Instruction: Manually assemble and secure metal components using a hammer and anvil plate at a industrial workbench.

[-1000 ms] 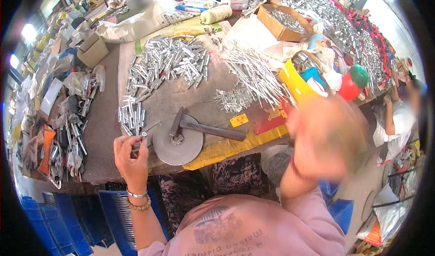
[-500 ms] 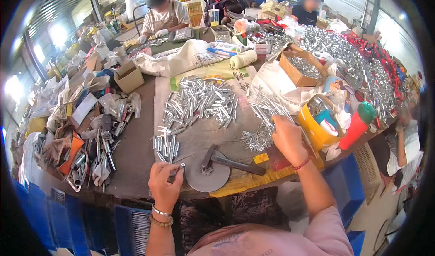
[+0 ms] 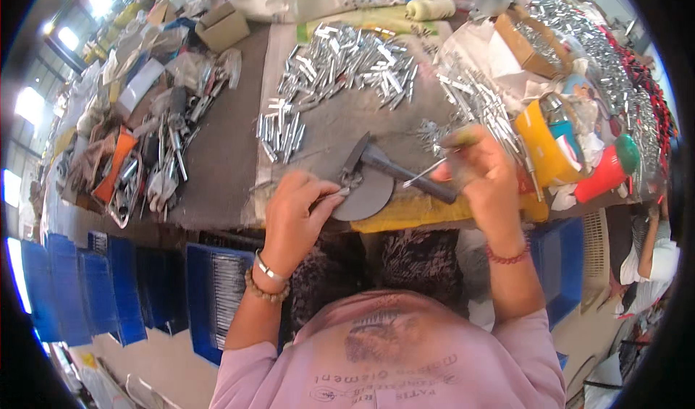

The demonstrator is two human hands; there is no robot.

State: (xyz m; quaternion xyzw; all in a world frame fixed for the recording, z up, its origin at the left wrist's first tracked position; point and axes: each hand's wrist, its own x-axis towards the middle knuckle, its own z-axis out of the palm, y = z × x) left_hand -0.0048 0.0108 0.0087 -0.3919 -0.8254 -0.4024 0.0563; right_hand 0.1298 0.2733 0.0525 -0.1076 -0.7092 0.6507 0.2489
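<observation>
My left hand [image 3: 295,210] is at the left rim of a round grey metal disc [image 3: 371,197], thumb and fingers pinched on a small metal piece [image 3: 342,191] mostly hidden by the fingertips. Across the disc lies a hammer [image 3: 409,171] with a dark handle, some tiny metal bits beside its head. My right hand [image 3: 489,181], somewhat blurred, grips a thin silver rod [image 3: 426,174] that points left over the handle. Behind the disc are a heap of short metal tubes [image 3: 340,65] and a smaller cluster of them [image 3: 281,134]. Longer rods [image 3: 481,105] lie behind my right hand.
At the right stand a yellow container [image 3: 546,141] and a red bottle-like container [image 3: 604,177] with a green end. A cardboard box [image 3: 532,47] of metal parts sits behind them. Bags and metal parts [image 3: 170,134] crowd the left. Blue bins [image 3: 217,300] stand below the table edge.
My right hand has come away from the rod pile toward the hammer, now with a thin rod. My left hand has moved to the disc's rim. The view has tilted downward.
</observation>
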